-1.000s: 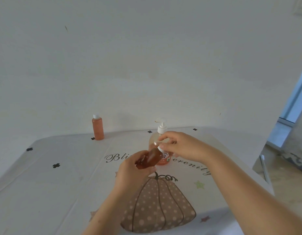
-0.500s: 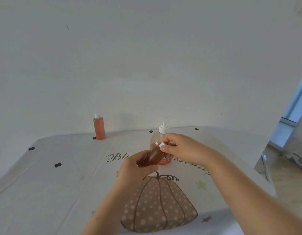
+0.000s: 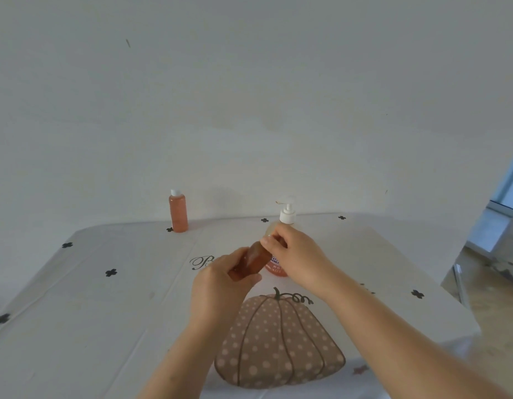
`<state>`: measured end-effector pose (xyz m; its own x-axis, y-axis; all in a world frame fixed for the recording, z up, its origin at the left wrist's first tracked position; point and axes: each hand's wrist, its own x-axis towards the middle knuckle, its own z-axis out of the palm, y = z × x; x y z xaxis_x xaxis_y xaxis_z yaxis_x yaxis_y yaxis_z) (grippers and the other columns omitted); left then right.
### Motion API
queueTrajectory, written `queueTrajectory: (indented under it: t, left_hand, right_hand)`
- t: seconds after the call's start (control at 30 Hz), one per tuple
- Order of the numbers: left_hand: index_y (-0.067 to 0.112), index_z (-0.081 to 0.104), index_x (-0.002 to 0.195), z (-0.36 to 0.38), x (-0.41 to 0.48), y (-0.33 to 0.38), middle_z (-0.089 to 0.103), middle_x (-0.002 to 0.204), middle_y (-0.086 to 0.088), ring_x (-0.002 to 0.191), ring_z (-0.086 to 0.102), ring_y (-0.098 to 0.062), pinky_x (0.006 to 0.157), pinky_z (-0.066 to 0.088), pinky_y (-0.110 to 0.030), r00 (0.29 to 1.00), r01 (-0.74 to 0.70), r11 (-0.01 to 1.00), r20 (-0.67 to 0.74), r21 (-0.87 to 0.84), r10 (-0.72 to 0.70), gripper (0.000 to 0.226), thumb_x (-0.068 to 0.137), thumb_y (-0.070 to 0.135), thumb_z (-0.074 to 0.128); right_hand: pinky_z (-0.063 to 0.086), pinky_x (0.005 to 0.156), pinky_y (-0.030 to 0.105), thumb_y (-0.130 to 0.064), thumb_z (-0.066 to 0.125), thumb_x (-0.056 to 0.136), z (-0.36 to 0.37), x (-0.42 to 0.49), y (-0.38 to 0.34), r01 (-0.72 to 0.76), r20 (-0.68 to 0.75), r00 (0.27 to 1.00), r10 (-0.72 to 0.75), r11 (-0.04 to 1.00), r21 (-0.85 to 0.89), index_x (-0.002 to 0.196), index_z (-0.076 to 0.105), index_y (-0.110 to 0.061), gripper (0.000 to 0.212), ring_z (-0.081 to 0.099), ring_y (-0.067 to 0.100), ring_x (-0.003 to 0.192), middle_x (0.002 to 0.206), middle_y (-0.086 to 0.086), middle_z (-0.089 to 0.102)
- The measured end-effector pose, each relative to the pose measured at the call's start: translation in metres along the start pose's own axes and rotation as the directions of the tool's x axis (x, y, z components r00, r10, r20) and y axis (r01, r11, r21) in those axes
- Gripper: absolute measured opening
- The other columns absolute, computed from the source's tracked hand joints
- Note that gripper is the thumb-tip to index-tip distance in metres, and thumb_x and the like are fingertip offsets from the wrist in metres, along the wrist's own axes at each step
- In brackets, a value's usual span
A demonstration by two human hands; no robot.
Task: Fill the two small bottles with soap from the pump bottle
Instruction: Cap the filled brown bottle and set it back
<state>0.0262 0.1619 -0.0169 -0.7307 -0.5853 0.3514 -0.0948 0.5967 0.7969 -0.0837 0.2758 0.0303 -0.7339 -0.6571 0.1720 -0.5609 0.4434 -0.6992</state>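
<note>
My left hand grips a small bottle full of orange-brown soap, tilted with its top up and to the right, above the table. My right hand pinches the top of that bottle, and its fingers hide the cap. Just behind my hands stands the pump bottle with a white pump head and orange soap low inside it. A second small bottle, filled with orange soap and closed with a white cap, stands upright at the back left of the table.
The table wears a white cloth printed with a dotted pumpkin, script lettering and small black clovers. A white wall rises right behind the table. The table's right edge drops to a floor beside a window.
The view has tilted down slightly. My hands stay on the tilted small bottle, and the white cap seen earlier under my right fingers is now covered by them.
</note>
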Motion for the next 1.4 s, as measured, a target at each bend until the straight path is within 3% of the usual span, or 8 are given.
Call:
queueTrajectory:
  t: [0.13, 0.27, 0.43, 0.57, 0.7, 0.9, 1.13, 1.4]
  left_hand:
    - [0.04, 0.063, 0.103, -0.007, 0.005, -0.008, 0.065, 0.085, 0.02, 0.081, 0.059, 0.002, 0.068, 0.042, -0.016, 0.998, 0.048, 0.998, -0.038, -0.039, -0.05, 0.033, 0.077, 0.026, 0.079]
    - [0.036, 0.054, 0.103, -0.017, 0.019, -0.019, 0.066, 0.097, 0.016, 0.084, 0.067, -0.011, 0.075, 0.057, -0.033, 0.979, 0.191, 0.961, -0.036, -0.201, -0.202, 0.043, 0.073, 0.026, 0.083]
    - [0.026, 0.053, 0.093, -0.029, 0.037, -0.03, 0.072, 0.088, 0.002, 0.061, 0.066, -0.018, 0.051, 0.055, -0.026, 0.97, 0.23, 0.926, -0.012, -0.299, -0.245, 0.035, 0.075, 0.024, 0.083]
    - [0.022, 0.056, 0.101, -0.033, 0.058, -0.047, 0.073, 0.087, 0.007, 0.063, 0.066, -0.007, 0.065, 0.057, -0.026, 0.975, 0.221, 0.946, 0.066, -0.239, -0.211, 0.034, 0.077, 0.025, 0.08]
    - [0.03, 0.058, 0.107, -0.047, 0.088, -0.067, 0.063, 0.105, 0.017, 0.097, 0.061, -0.003, 0.076, 0.05, -0.02, 0.985, 0.152, 0.985, 0.097, -0.085, -0.144, 0.036, 0.078, 0.028, 0.079]
    - [0.02, 0.055, 0.117, -0.072, 0.143, -0.099, 0.062, 0.11, 0.006, 0.09, 0.062, -0.014, 0.073, 0.044, -0.029, 0.951, 0.264, 0.965, -0.168, 0.006, -0.259, 0.032, 0.087, 0.024, 0.067]
    - [0.016, 0.045, 0.132, -0.061, 0.188, -0.135, 0.055, 0.126, -0.002, 0.102, 0.06, -0.02, 0.073, 0.041, -0.029, 0.928, 0.344, 0.938, -0.164, 0.039, -0.334, 0.057, 0.083, 0.03, 0.071]
    - [0.024, 0.053, 0.096, -0.053, 0.205, -0.139, 0.061, 0.093, 0.01, 0.081, 0.062, -0.012, 0.062, 0.042, -0.028, 0.948, 0.294, 0.951, -0.153, 0.09, -0.279, 0.017, 0.093, 0.041, 0.054]
  right_hand:
    - [0.048, 0.076, 0.037, -0.048, 0.051, 0.102, 0.023, 0.014, -0.005, -0.045, -0.035, 0.998, 0.049, 0.993, 0.109, 0.089, 0.051, -0.03, 0.022, 0.055, 0.016, 0.072, 0.076, -0.005, 0.058]
    - [0.058, 0.091, 0.041, -0.054, 0.058, 0.096, 0.035, 0.027, -0.016, -0.042, -0.025, 0.999, 0.047, 0.985, 0.168, 0.116, 0.06, -0.028, 0.033, 0.067, 0.012, 0.09, 0.097, -0.01, 0.066]
    - [0.054, 0.078, 0.027, -0.042, 0.073, 0.089, 0.045, 0.041, -0.025, -0.048, 0.1, 0.995, 0.029, 0.981, 0.189, 0.117, 0.063, -0.025, 0.034, 0.067, 0.008, 0.09, 0.102, -0.009, 0.068]
    - [0.056, 0.092, 0.035, -0.037, 0.077, 0.087, 0.056, 0.062, -0.031, -0.071, 0.099, 0.994, 0.051, 0.976, 0.205, 0.116, 0.061, -0.024, 0.036, 0.068, 0.011, 0.098, 0.107, -0.009, 0.068]
    - [0.054, 0.094, 0.038, -0.033, 0.076, 0.089, 0.067, 0.093, -0.038, -0.079, 0.068, 0.995, 0.069, 0.986, 0.145, 0.114, 0.052, -0.02, 0.036, 0.065, 0.016, 0.101, 0.101, -0.014, 0.058]
    - [0.058, 0.088, 0.048, -0.036, 0.081, 0.081, 0.094, 0.154, -0.043, -0.108, -0.042, 0.992, 0.117, 0.98, 0.167, 0.11, 0.051, -0.019, 0.046, 0.065, 0.02, 0.099, 0.098, -0.012, 0.057]
    - [0.045, 0.074, 0.033, -0.039, 0.077, 0.086, 0.115, 0.203, -0.049, -0.116, -0.138, 0.983, 0.12, 0.993, 0.039, 0.113, 0.047, -0.014, 0.047, 0.061, 0.022, 0.095, 0.104, -0.003, 0.059]
    - [0.04, 0.07, 0.032, -0.041, 0.077, 0.086, 0.129, 0.229, -0.043, -0.148, -0.144, 0.978, 0.15, 0.989, 0.029, 0.109, 0.039, -0.017, 0.05, 0.058, 0.025, 0.092, 0.105, -0.001, 0.057]
